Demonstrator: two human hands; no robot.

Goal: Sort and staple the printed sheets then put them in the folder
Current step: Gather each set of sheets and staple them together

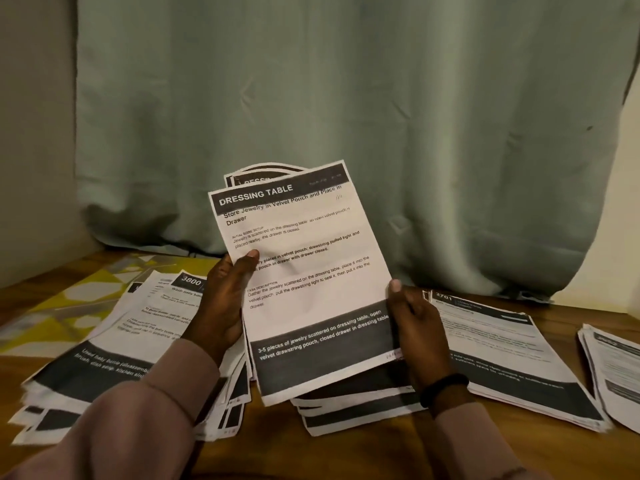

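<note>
I hold a bunch of printed sheets (pixel 311 265) upright above the table; the front one is headed "DRESSING TABLE". My left hand (pixel 225 299) grips the bunch's left edge, thumb on the front page. My right hand (pixel 412 323) grips the lower right edge, thumb on the paper. Under the held bunch lies a stack of sheets (pixel 353 407). A fanned pile marked "3800" (pixel 114 344) lies at the left, a stack marked "2701" (pixel 512 355) at the right. No stapler or folder shows.
Another paper stack (pixel 616 368) lies at the far right edge. The wooden table (pixel 381 452) carries a yellow patterned cloth (pixel 69 299) at the back left. A green curtain (pixel 346 98) hangs right behind the table.
</note>
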